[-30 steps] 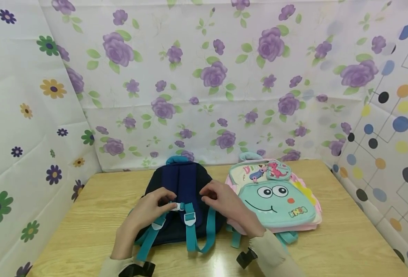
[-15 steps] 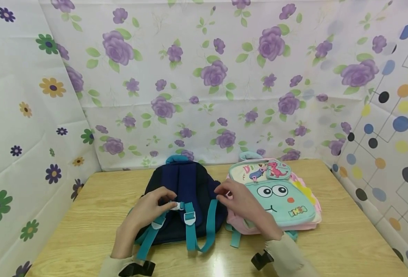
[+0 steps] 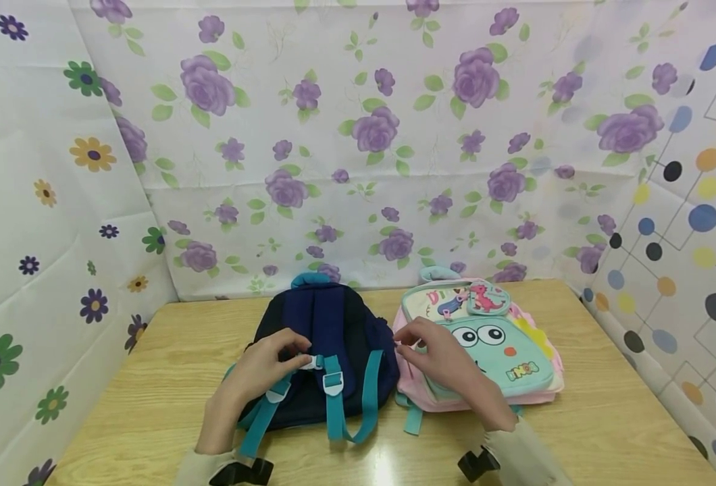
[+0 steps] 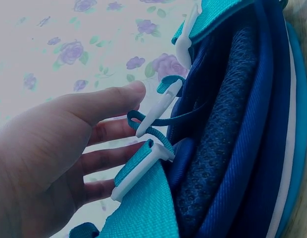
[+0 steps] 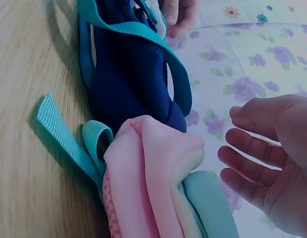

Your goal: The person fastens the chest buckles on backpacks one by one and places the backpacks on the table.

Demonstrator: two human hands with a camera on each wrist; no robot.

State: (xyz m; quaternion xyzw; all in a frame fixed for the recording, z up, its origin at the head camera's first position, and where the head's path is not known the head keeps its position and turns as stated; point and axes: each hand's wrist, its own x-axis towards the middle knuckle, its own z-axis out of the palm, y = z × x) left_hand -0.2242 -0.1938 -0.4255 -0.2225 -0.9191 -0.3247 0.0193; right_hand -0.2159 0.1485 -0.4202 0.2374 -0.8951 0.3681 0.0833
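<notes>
The navy backpack lies with its straps up, a white buckle near its middle. At that buckle is my left hand, its thumb tip beside the plastic; in the left wrist view the fingers of the left hand are extended, close to the white buckle and teal webbing. My right hand hovers where the two bags meet, fingers slightly bent. Seen in the right wrist view, the right hand holds nothing and stays apart from the pink edge of the other bag.
A mint and pink backpack with a cartoon face lies to the right, against the navy one. Loose teal straps hang over the wooden table towards the front. Patterned cloth stands behind and at both sides.
My right hand has moved right, off the navy backpack to above the pink bag's left edge, uncovering the navy side. My left hand has stayed at the buckle.
</notes>
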